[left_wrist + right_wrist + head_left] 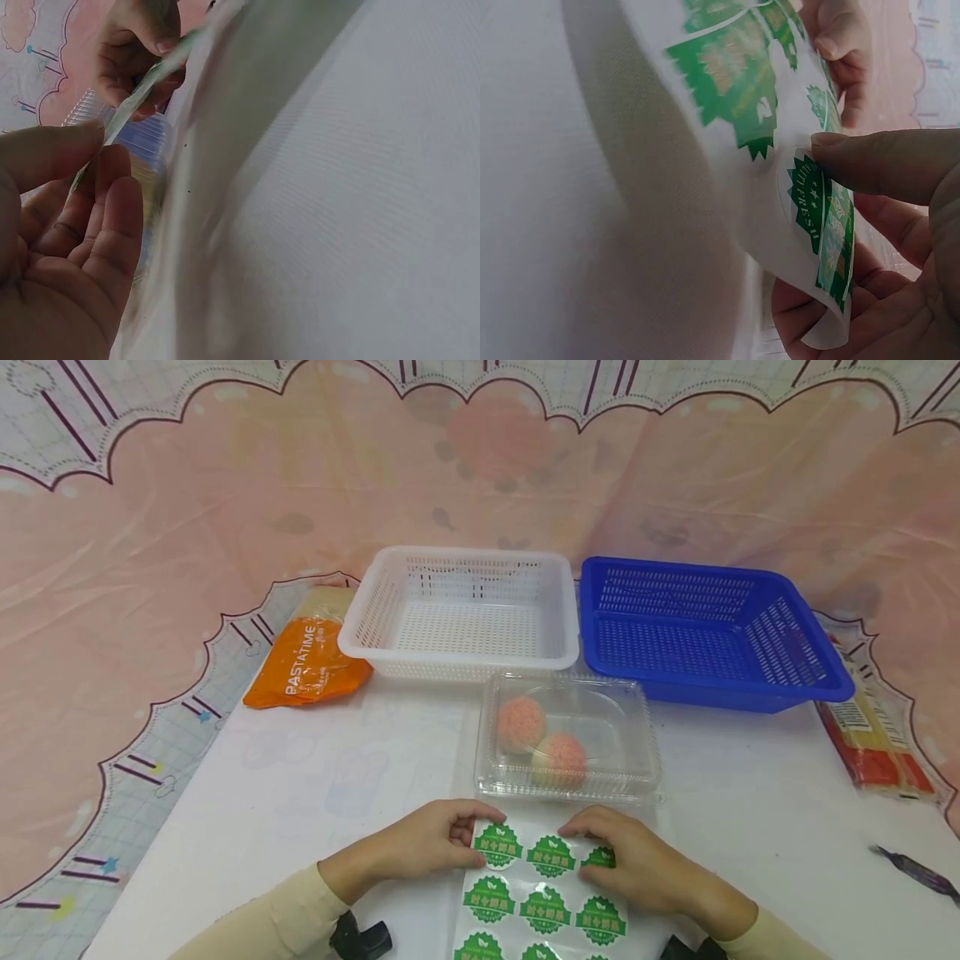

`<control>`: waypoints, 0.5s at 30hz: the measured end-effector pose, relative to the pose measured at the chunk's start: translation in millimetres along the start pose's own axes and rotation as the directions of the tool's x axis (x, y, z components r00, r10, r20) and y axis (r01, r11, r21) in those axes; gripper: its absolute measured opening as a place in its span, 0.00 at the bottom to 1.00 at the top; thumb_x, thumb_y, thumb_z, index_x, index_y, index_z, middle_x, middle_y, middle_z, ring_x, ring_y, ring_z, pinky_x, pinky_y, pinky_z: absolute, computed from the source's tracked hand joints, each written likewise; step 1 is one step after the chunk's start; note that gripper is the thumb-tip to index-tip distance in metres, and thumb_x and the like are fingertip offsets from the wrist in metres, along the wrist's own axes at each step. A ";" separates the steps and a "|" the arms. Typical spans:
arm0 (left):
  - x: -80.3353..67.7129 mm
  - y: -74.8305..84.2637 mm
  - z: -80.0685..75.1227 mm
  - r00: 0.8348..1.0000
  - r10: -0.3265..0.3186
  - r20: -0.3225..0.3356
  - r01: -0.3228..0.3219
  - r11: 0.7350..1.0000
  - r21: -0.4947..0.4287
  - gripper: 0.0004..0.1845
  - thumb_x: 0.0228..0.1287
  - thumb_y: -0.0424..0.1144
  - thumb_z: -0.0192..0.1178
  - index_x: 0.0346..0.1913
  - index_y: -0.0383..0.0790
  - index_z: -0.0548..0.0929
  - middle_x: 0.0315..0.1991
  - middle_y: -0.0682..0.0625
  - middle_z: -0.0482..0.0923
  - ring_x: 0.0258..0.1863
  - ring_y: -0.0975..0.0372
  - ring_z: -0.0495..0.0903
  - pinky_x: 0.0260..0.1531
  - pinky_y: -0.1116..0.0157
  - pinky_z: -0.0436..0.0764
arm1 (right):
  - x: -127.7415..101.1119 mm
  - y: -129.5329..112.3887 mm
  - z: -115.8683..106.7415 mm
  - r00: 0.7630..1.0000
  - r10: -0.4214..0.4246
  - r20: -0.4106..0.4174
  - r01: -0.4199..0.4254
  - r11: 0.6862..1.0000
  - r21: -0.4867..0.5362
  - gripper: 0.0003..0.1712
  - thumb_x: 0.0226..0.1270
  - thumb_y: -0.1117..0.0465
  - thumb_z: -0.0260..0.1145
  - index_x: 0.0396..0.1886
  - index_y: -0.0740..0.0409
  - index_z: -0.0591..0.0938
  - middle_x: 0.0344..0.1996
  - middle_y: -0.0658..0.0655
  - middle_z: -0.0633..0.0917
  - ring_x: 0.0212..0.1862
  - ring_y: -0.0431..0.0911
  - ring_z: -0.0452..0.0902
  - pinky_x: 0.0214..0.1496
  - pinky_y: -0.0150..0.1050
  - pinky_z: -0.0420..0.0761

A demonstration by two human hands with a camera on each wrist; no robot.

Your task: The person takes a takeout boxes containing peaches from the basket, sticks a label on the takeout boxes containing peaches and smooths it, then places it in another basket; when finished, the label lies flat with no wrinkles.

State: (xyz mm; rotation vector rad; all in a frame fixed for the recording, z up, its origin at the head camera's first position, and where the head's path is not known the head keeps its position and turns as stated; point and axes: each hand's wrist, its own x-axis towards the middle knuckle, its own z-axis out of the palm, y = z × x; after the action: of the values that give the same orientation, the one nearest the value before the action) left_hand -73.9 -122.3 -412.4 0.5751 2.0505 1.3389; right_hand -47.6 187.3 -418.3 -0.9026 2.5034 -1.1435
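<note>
A white sheet of round green stickers (540, 893) lies at the table's near edge. My left hand (442, 845) pinches its top left corner, thumb by the first sticker (497, 845). The right hand (622, 860) pinches the top right corner over another green sticker (821, 221), thumb on top and fingers beneath the curled sheet (727, 150). From the left wrist, the sheet's edge (139, 101) runs between my thumb and fingers. Just beyond the sheet stands a closed clear plastic clamshell box (567, 737) with two pink balls (521, 723) inside.
A white mesh basket (461, 610) and a blue mesh basket (705, 631) stand side by side behind the box. An orange pasta bag (307, 664) lies at the left, a red-labelled spaghetti pack (873, 739) at the right, a dark pen-like object (911, 870) near the right edge.
</note>
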 end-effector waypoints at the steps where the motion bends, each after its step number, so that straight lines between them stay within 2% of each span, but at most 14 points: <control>1: -0.3 0.6 -0.3 1.000 0.000 0.000 0.000 1.000 -0.002 0.25 0.59 0.31 0.70 0.61 0.40 0.80 0.31 0.54 0.79 0.30 0.66 0.76 0.31 0.72 0.76 | -0.1 -0.8 -0.5 1.000 0.000 0.003 0.000 1.000 -0.002 0.21 0.64 0.60 0.73 0.56 0.50 0.81 0.54 0.44 0.80 0.56 0.41 0.75 0.60 0.42 0.76; 7: -1.8 6.2 -2.5 1.000 0.028 -0.014 -0.028 0.999 0.025 0.25 0.59 0.30 0.70 0.61 0.39 0.80 0.29 0.54 0.75 0.28 0.67 0.73 0.28 0.72 0.73 | -0.8 -6.5 -3.8 1.000 -0.025 0.010 0.025 0.999 -0.027 0.21 0.66 0.58 0.72 0.57 0.49 0.81 0.55 0.45 0.80 0.57 0.43 0.75 0.61 0.43 0.76; 11: -2.7 10.3 -3.9 0.999 0.042 -0.016 -0.042 0.999 0.003 0.25 0.60 0.29 0.69 0.62 0.35 0.79 0.33 0.52 0.80 0.30 0.66 0.76 0.31 0.72 0.77 | -0.9 -10.5 -6.9 0.999 -0.048 0.006 0.048 0.998 -0.041 0.22 0.67 0.56 0.71 0.59 0.50 0.80 0.58 0.48 0.80 0.60 0.46 0.75 0.62 0.44 0.76; 15: -3.3 12.8 -5.2 0.998 0.062 -0.018 -0.062 0.998 -0.025 0.25 0.61 0.27 0.68 0.62 0.32 0.78 0.37 0.49 0.83 0.33 0.65 0.78 0.36 0.71 0.80 | -0.1 -13.6 -8.4 0.996 -0.091 -0.011 0.091 0.995 -0.028 0.22 0.68 0.55 0.71 0.60 0.54 0.80 0.60 0.52 0.80 0.62 0.49 0.75 0.58 0.43 0.79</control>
State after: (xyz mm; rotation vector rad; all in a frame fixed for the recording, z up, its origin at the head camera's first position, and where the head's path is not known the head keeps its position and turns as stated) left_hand -74.8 -122.8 -398.3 0.6224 2.0407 1.4085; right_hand -45.4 185.5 -402.6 -1.0295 2.5174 -1.1476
